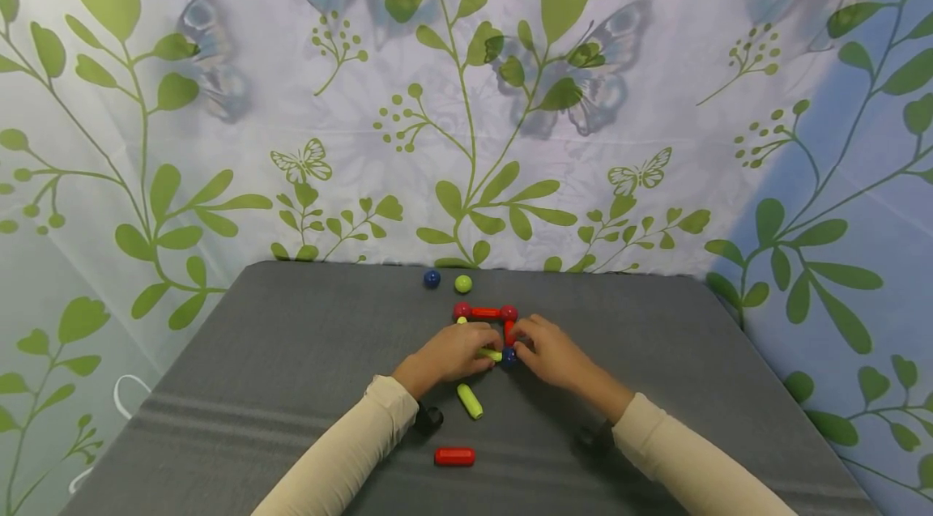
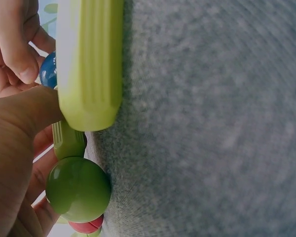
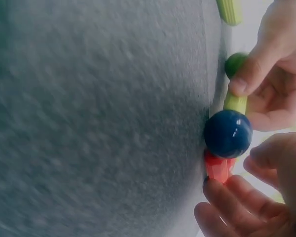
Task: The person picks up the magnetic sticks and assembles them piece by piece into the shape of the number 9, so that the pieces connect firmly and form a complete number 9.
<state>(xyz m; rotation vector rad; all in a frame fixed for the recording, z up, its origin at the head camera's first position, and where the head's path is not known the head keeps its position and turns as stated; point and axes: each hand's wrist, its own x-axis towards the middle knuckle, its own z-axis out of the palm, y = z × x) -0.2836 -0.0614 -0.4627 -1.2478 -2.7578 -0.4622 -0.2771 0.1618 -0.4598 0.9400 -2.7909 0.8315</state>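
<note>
My left hand (image 1: 457, 351) pinches a lime-green rod (image 3: 236, 102) between thumb and fingers. The rod lies between a dark blue ball (image 3: 228, 134) and a green ball (image 2: 79, 190), which the left hand hides in the head view. A red rod (image 1: 509, 331) runs from the blue ball up to a red ball (image 1: 509, 313). My right hand (image 1: 557, 354) is beside that corner, its fingertips right at the red rod and its thumb apart from the blue ball. Another red rod (image 1: 485, 313) leads to a second red ball (image 1: 462, 311), with a green rod (image 1: 462, 321) below it.
Nearer me lie a loose green rod (image 1: 470, 401) and a loose red rod (image 1: 454, 457). Behind the joined pieces are a loose blue ball (image 1: 432, 279) and a loose lime-green ball (image 1: 462, 283). The grey cloth-covered table (image 1: 328, 338) ends at a leaf-patterned curtain (image 1: 350, 95).
</note>
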